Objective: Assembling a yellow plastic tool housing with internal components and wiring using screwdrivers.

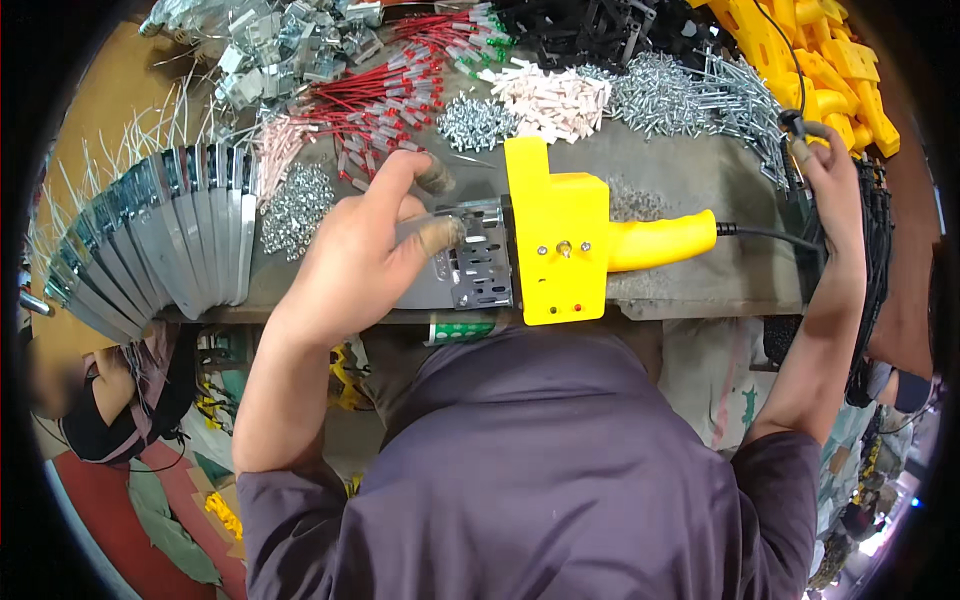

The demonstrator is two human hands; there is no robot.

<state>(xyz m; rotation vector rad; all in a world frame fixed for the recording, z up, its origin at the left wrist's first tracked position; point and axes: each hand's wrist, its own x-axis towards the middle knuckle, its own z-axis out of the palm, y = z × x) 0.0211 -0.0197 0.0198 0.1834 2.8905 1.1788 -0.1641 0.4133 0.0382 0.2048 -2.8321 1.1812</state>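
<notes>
A yellow plastic tool (565, 255) lies across the near part of the bench, its rounded handle (662, 241) pointing right with a black cord. From its left side juts a flat grey metal plate (428, 285) with a slotted metal guard (482, 262). My left hand (350, 250) is over the plate; its thumb lies at the guard, with the forefinger spread apart from it. The other left fingers are mostly hidden. At the far right, my right hand (832, 175) pinches a black cable fitting (792, 122), whose thin cable runs up past yellow parts.
Fanned grey plates with wires (165, 235) stand at the left. Behind lie small nuts (297, 205), red-wired indicator lights (385, 100), pale ceramic pieces (555, 98), screws (660, 95), black parts (600, 30) and yellow housings (835, 65). Black cords (875, 250) hang at right.
</notes>
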